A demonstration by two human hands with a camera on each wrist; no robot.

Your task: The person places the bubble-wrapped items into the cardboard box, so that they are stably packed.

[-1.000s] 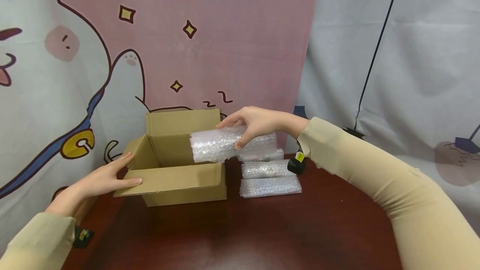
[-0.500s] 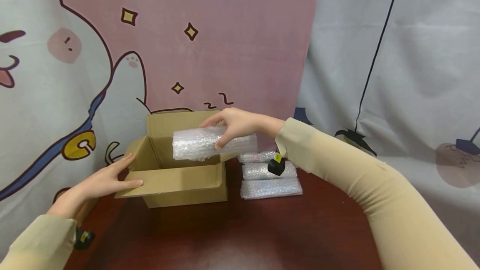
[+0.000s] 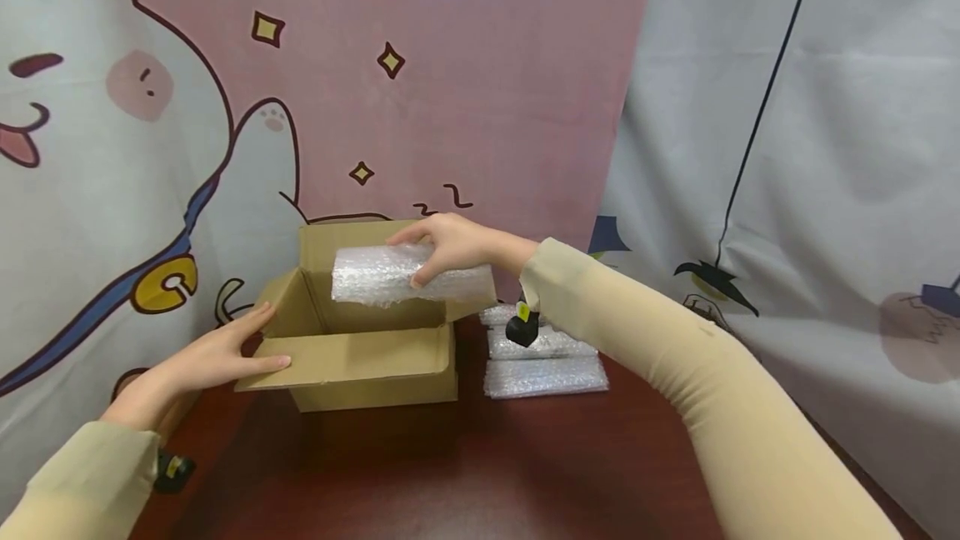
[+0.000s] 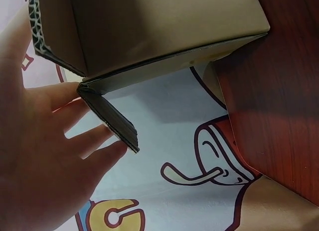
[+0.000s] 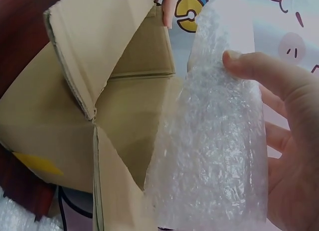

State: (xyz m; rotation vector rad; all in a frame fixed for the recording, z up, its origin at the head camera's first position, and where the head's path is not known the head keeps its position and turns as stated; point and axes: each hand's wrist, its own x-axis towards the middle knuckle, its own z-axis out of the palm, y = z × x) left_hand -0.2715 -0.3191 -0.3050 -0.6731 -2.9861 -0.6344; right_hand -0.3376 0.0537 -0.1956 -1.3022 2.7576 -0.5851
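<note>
An open cardboard box stands on the table with its flaps spread. My left hand touches its left corner: the thumb lies on the front flap and the extended fingers rest against the left flap. In the left wrist view those fingertips sit along the edge of a flap. Over the box, my right hand grips a bubble wrap roll from above, held roughly level. The right wrist view shows the thumb on the near face of the roll, fingers behind it.
Several bubble wrap bundles lie in a row on the dark red table, right of the box. Behind hangs a pink and white cartoon cloth. The box's right flap stands out beneath the roll.
My right hand has carried the bubble wrap roll leftward, from the box's right side to above its opening. The left hand has stayed at the box's left corner.
</note>
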